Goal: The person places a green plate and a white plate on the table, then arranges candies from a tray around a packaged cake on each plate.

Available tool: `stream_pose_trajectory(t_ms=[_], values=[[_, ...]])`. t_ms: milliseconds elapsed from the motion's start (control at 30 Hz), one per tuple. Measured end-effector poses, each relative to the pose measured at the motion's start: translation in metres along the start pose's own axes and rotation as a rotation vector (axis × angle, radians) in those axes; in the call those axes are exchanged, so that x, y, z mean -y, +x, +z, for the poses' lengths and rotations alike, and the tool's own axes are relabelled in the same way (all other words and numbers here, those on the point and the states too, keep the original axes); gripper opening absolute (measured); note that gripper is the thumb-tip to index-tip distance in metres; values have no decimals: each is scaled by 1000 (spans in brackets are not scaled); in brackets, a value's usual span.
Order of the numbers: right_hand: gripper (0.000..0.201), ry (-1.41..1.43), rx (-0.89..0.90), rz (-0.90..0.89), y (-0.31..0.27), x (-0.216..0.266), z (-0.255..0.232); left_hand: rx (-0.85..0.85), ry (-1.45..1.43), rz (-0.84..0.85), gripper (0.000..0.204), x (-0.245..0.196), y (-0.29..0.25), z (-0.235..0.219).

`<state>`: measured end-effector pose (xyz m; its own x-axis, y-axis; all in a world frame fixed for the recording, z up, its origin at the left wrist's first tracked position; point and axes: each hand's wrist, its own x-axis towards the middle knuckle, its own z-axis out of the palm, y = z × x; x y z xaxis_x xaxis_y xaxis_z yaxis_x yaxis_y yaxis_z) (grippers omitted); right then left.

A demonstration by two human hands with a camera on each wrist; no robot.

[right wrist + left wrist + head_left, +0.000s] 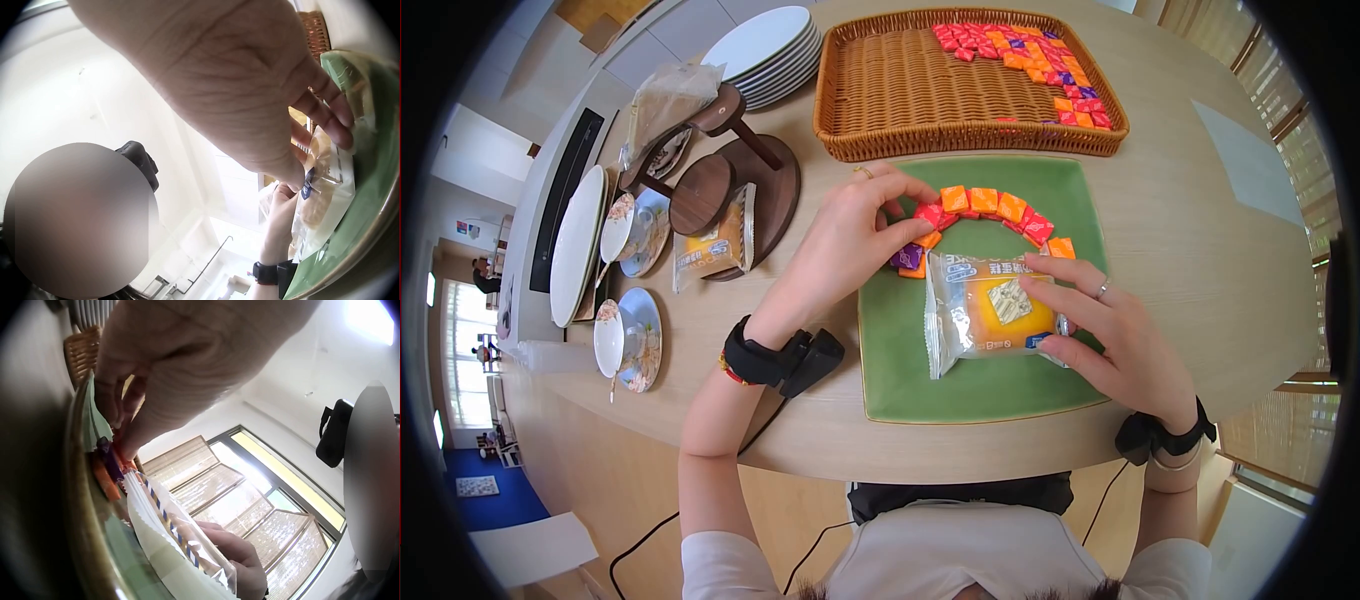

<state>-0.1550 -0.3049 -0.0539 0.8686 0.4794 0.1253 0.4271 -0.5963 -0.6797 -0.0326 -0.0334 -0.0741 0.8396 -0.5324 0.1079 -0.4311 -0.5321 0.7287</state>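
Observation:
On the square green plate (990, 400) small orange, red and purple packets (983, 201) form an arch above a clear-wrapped cake (1000, 305). The left hand (855, 225) pinches a red packet (930, 214) at the arch's left side, thumb and fingertips together; the left wrist view shows its fingers low over a purple packet (110, 459). The right hand (1115, 330) rests on the right end of the cake wrapper, thumb at its lower edge and fingers on top. In the right wrist view this hand (250, 94) holds the wrapped cake (319, 187) by its side.
A wicker tray (880, 140) with many packets on its right side stands behind the plate. To the left are stacked white plates (765, 50), a dark wooden stand (785, 190), another wrapped cake (715, 245), and cups on saucers (645, 340).

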Motion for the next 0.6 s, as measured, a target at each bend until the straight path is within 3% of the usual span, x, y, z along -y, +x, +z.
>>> stream_pose_trajectory(t_ms=[200, 367, 600], values=[[43, 10, -2, 1, 0, -1, 0, -76, 6, 14, 21, -4, -4, -14], [43, 15, -4, 2, -1, -1, 0, 131, 21, -196, 22, -15, -8, -26], [52, 44, 33, 38, 0, 1, -3, 184, -51, -184, 26, -11, -8, -21]])
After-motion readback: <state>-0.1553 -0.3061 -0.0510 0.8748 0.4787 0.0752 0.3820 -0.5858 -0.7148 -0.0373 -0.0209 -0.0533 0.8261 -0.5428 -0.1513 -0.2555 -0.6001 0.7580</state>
